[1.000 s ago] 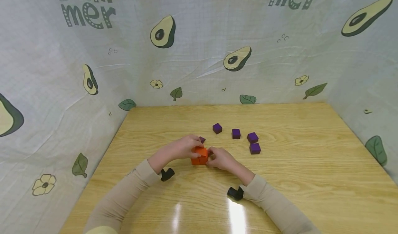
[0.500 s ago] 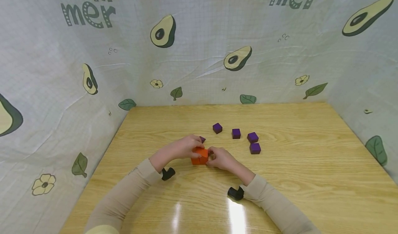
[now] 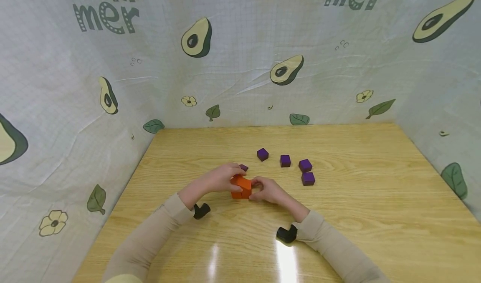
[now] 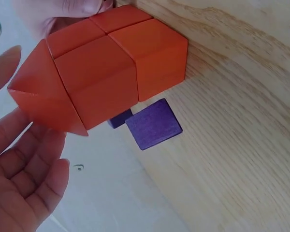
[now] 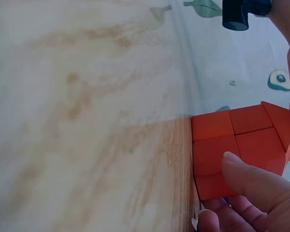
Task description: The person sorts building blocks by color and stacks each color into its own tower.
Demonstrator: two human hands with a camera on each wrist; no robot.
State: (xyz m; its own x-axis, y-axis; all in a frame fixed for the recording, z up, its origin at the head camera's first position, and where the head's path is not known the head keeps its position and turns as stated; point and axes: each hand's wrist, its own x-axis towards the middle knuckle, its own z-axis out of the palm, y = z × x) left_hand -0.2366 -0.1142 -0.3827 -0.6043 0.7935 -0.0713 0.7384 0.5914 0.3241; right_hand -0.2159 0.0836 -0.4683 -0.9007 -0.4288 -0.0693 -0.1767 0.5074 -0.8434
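Observation:
Orange-red wooden cubes (image 4: 96, 70) stand as a block on the table, and a triangular prism (image 4: 48, 92) of the same colour sits on top like a roof. My left hand (image 3: 221, 179) straddles the prism from above. In the left wrist view its loosely bent fingers (image 4: 24, 150) lie along one side of the prism, and its thumb is slightly apart from the other. From the right, my right hand (image 3: 269, 191) holds the cubes at their sides, its thumb (image 5: 251, 179) over one face and its fingertips behind and below.
Several purple cubes lie farther back on the wooden table (image 3: 357, 183): one cube (image 3: 262, 154) in the middle and another cube (image 3: 308, 178) at the right. A purple piece (image 3: 244, 168) shows just behind my left hand. A printed cloth (image 3: 240, 66) rises around the table.
My left fingers and thumb have spread slightly, so more of the orange top shows between them. My right hand's fingers have opened a little at the side. The purple cubes stay put.

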